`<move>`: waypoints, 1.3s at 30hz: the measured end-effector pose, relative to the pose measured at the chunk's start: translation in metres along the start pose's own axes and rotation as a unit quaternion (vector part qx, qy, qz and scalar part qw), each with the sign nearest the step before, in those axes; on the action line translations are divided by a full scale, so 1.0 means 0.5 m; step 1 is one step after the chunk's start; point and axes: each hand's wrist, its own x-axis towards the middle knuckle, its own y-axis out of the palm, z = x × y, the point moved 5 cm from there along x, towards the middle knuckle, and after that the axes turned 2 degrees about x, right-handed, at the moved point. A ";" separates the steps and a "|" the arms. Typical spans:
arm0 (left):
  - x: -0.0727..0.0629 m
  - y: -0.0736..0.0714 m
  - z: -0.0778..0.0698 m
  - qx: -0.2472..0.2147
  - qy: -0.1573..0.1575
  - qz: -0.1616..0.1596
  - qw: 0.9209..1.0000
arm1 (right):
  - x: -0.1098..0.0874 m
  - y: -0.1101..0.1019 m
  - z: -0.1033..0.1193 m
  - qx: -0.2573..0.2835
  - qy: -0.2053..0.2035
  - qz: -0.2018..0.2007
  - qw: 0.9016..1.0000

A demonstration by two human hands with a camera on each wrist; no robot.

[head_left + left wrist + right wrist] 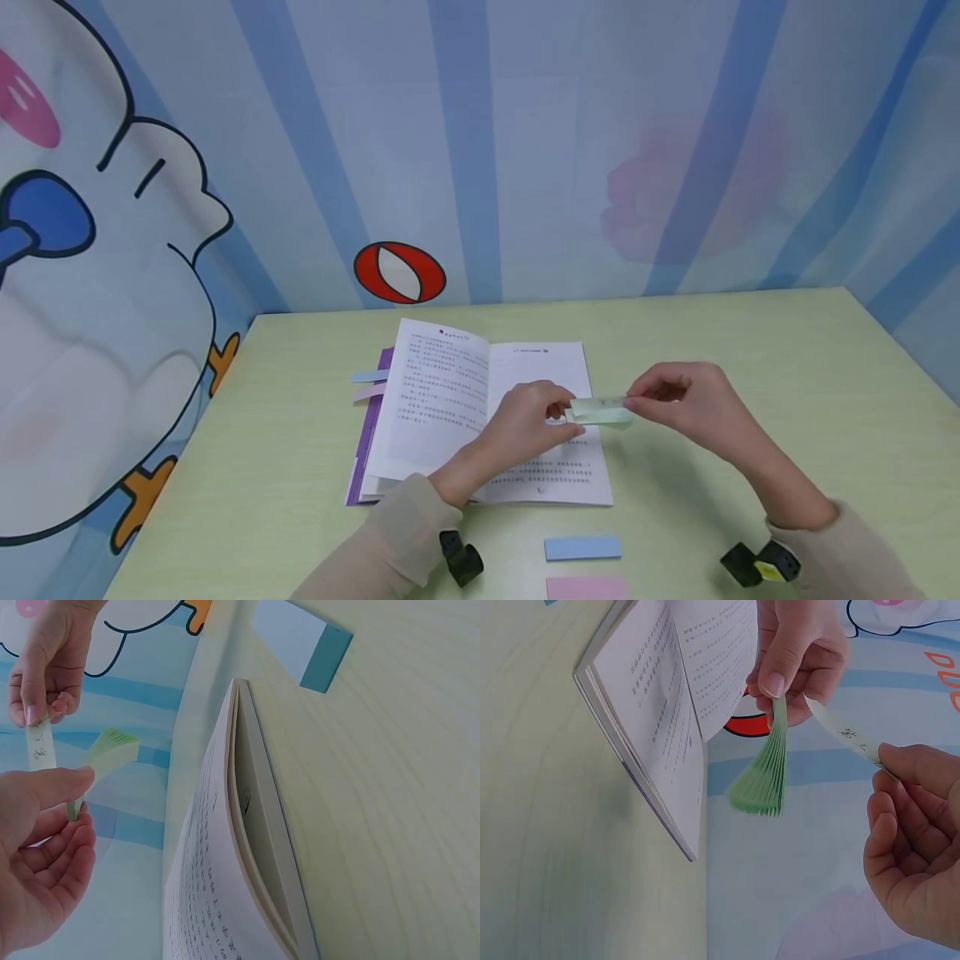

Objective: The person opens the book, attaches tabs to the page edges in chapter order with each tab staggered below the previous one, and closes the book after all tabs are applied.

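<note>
An open book lies flat on the pale green table. Above its right page my left hand pinches one end of a green sticky-note pad, whose free leaves fan out. My right hand pinches a single pale strip with writing, peeled away from the pad and stretched between the two hands.
A blue note pad and a pink one lie near the table's front edge. Blue and pink tabs stick out of the book's left side. A cartoon backdrop walls in the table behind and at the left.
</note>
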 end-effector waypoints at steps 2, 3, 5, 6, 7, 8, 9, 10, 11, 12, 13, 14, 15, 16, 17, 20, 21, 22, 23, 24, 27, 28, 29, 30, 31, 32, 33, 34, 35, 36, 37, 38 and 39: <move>0.001 0.001 -0.001 0.002 0.005 -0.001 1.000 | -0.001 -0.009 -0.001 0.009 0.005 -0.003 1.000; 0.002 0.001 -0.002 0.001 0.007 -0.002 1.000 | -0.001 -0.012 -0.001 0.013 0.007 -0.004 1.000; 0.003 0.003 -0.005 -0.003 0.011 -0.001 1.000 | -0.001 -0.019 -0.003 0.017 0.012 -0.007 1.000; 0.004 0.004 -0.007 -0.004 0.013 0.000 1.000 | -0.001 -0.021 -0.004 0.017 0.014 -0.009 1.000; 0.004 0.006 -0.009 -0.002 0.014 0.002 1.000 | -0.001 -0.023 -0.005 0.017 0.017 -0.011 1.000; 0.004 0.008 -0.011 0.000 0.015 0.004 1.000 | 0.000 -0.024 -0.006 0.016 0.019 -0.013 1.000; 0.004 0.010 -0.014 0.001 0.016 0.007 1.000 | 0.000 -0.026 -0.006 0.015 0.021 -0.015 1.000; 0.004 0.013 -0.016 0.004 0.018 0.011 1.000 | 0.000 -0.027 -0.006 0.015 0.023 -0.017 0.999; 0.005 0.015 -0.018 0.009 0.020 0.014 1.000 | 0.000 -0.029 -0.007 0.014 0.024 -0.018 0.999; 0.004 0.018 -0.020 0.012 0.023 0.019 0.999 | 0.000 -0.030 -0.006 0.015 0.026 -0.019 0.999; 0.004 0.021 -0.023 0.015 0.026 0.023 0.999 | 0.000 -0.031 -0.006 0.015 0.028 -0.020 0.999; 0.004 0.024 -0.026 0.016 0.029 0.028 0.999 | 0.000 -0.032 -0.005 0.015 0.029 -0.021 0.999; 0.004 0.028 -0.028 0.017 0.032 0.033 0.999 | -0.001 -0.033 -0.004 0.017 0.031 -0.021 0.999; 0.004 0.031 -0.031 0.020 0.035 0.038 0.998 | -0.001 -0.034 -0.004 0.019 0.032 -0.022 0.999; 0.004 0.035 -0.034 0.022 0.037 0.045 0.998 | -0.002 -0.035 -0.003 0.021 0.033 -0.022 0.999; 0.002 0.049 -0.042 0.029 0.043 0.062 0.997 | -0.003 -0.036 -0.002 0.024 0.036 -0.024 0.999; 0.001 0.054 -0.044 0.031 0.047 0.066 0.996 | -0.003 -0.037 -0.002 0.025 0.036 -0.024 0.999; 0.000 0.060 -0.046 0.034 0.050 0.070 0.996 | -0.003 -0.037 -0.003 0.025 0.037 -0.025 0.999; -0.001 0.066 -0.047 0.037 0.053 0.074 0.995 | -0.004 -0.036 -0.003 0.026 0.038 -0.025 0.999; -0.003 0.071 -0.048 0.039 0.057 0.076 0.995 | -0.004 -0.036 -0.004 0.026 0.038 -0.025 0.999; -0.012 0.087 -0.052 0.055 0.082 0.083 0.992 | -0.006 -0.036 -0.004 0.028 0.040 -0.025 0.999; -0.015 0.093 -0.054 0.059 0.088 0.087 0.991 | -0.007 -0.035 -0.004 0.029 0.040 -0.025 0.998; -0.018 0.099 -0.055 0.063 0.095 0.090 0.989 | -0.007 -0.035 -0.004 0.029 0.040 -0.025 0.998; -0.022 0.104 -0.057 0.069 0.102 0.093 0.988 | -0.008 -0.035 -0.004 0.030 0.041 -0.025 0.998; -0.026 0.109 -0.058 0.075 0.108 0.096 0.987 | -0.008 -0.035 -0.004 0.030 0.042 -0.025 0.998; -0.031 0.113 -0.060 0.080 0.112 0.100 0.985 | -0.009 -0.035 -0.003 0.031 0.043 -0.025 0.998; -0.035 0.116 -0.062 0.084 0.115 0.103 0.984 | -0.009 -0.034 -0.003 0.031 0.043 -0.025 0.998; -0.039 0.119 -0.064 0.091 0.119 0.104 0.983 | -0.009 -0.034 -0.003 0.031 0.043 -0.025 0.998; -0.043 0.121 -0.066 0.102 0.125 0.103 0.982 | -0.010 -0.033 -0.002 0.032 0.043 -0.025 0.998; -0.047 0.124 -0.068 0.114 0.133 0.102 0.979 | -0.010 -0.033 -0.002 0.032 0.044 -0.025 0.998; -0.050 0.125 -0.071 0.126 0.141 0.100 0.977 | -0.010 -0.032 -0.002 0.031 0.045 -0.026 0.998; -0.052 0.127 -0.073 0.137 0.149 0.098 0.974 | -0.010 -0.031 -0.001 0.030 0.046 -0.026 0.998; -0.054 0.128 -0.075 0.148 0.158 0.097 0.972 | -0.010 -0.031 -0.002 0.030 0.046 -0.027 0.998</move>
